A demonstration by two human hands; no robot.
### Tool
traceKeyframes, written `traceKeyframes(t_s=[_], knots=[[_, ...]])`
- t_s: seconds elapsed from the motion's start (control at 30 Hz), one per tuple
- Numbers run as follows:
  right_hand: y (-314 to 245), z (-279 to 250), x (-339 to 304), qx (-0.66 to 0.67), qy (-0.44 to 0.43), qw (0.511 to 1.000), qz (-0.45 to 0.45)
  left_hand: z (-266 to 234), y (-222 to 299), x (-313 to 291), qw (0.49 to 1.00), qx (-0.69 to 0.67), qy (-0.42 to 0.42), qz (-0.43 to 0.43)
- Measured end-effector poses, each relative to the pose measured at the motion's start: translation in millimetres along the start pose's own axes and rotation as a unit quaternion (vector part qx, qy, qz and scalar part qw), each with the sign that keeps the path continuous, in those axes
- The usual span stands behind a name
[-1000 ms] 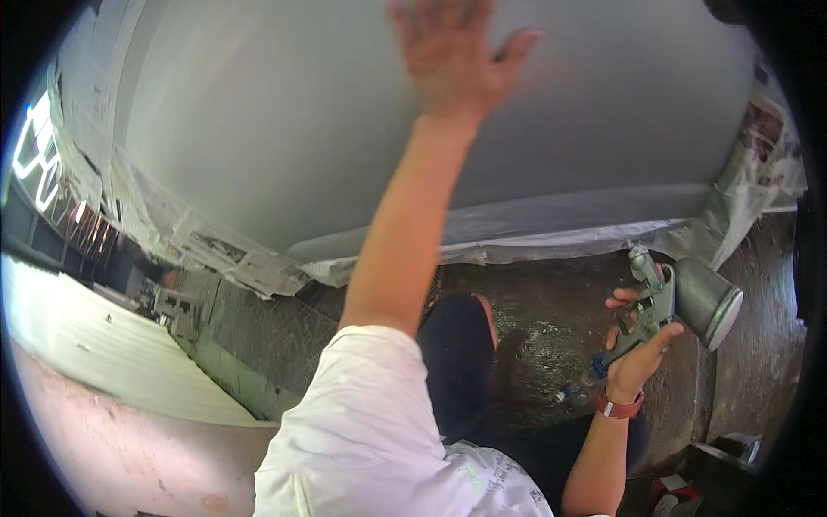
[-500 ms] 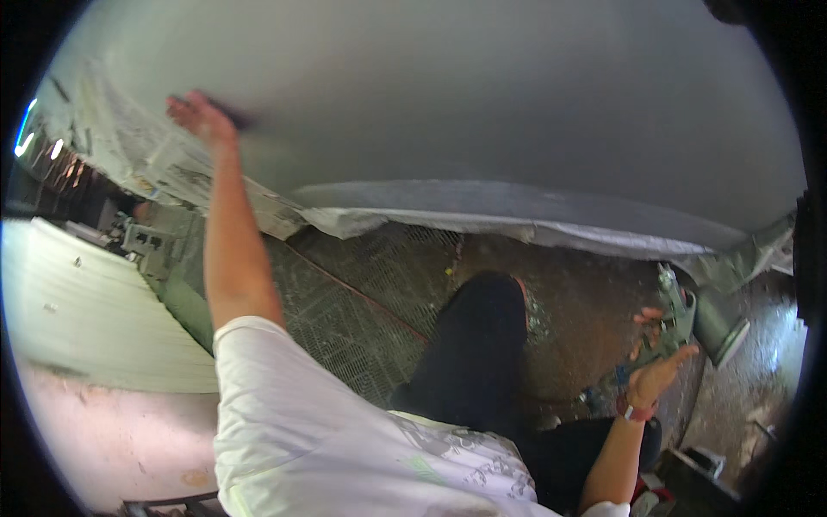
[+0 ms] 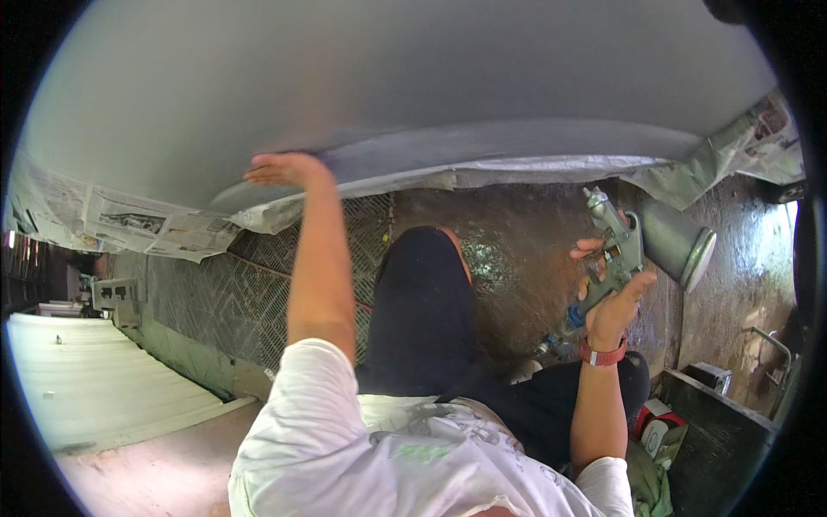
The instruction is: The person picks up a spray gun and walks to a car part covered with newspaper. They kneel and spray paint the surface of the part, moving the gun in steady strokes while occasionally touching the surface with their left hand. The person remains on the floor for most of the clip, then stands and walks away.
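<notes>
1. Your left hand is left of centre in the upper half of the frame, at the lower part of the grey panel; whether the palm touches it, you cannot tell from this view.
2. Its fingers point toward the left of the frame, extended and lying close together, with the wrist bent sharply from the forearm.
3. Your left forearm rises nearly upright from the white sleeve at lower left of centre.
4. Your right hand is right of centre, palm turned upward, fingers curled around the handle of the spray gun, the thumb on the right side.
5. The gun sits in the right half of the frame, its nozzle end tilted toward the upper left and its metal cup leaning out to the right.
6. Your right forearm comes up from the lower right, a red wristband around the wrist.
7. Your dark-trousered knee is between both arms.
</notes>
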State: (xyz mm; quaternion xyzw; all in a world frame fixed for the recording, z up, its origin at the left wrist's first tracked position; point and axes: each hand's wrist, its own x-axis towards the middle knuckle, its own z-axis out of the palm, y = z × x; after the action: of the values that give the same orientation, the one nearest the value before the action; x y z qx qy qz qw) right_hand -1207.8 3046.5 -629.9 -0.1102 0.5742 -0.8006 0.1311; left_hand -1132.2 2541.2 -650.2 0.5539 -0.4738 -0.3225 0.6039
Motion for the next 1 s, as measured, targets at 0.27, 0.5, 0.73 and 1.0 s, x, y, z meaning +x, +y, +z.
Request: traceKeyframes(t_s=[0.27,0.5,0.73,1.0], knots=[[-8,-5,0,0.019,0.025,1.000,0.002,83,49,-330,0.950,-0.012,-0.230,0.209],[-8,-6,9,0.027,0.048,0.998,-0.010,42,50,-388,0.715,0.202,-0.543,0.392],[2,-11,11,-0.001,0.027,1.000,0.010,-27,-2,-156,0.860,0.175,-0.344,0.335],[9,-13,8,-0.024,-0.013,0.999,0.032,-68,-43,69,0.977,0.062,-0.138,0.151]])
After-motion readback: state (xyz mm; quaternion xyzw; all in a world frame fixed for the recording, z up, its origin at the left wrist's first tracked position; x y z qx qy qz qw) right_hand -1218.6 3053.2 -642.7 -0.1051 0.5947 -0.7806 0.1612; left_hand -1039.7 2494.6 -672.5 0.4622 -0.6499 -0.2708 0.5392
